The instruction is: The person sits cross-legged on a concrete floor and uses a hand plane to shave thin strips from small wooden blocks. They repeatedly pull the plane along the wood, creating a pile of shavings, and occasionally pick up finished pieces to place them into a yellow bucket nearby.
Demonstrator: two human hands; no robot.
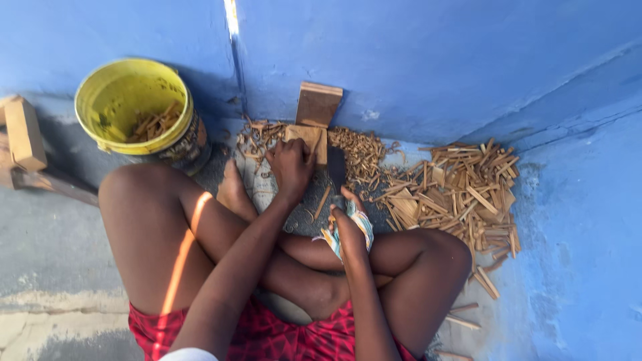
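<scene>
2 hands (314, 194), blade (336, 168) partly hidden, wood block (309, 137)

A bright yellow bucket (134, 107) with a dark, patterned outer side stands against a vivid blue wall (428, 60). The floor (53, 247) is grey with pale patches. Tan and light brown wood sticks (461, 194) lie in a pile. The shorts (267, 337) are red with a darker diamond pattern. A wooden block (319, 103) is reddish brown.

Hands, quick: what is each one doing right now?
Left hand: closed on a small wooden block.
Right hand: grip closed on a dark blade, its handle cloth-wrapped.
</scene>
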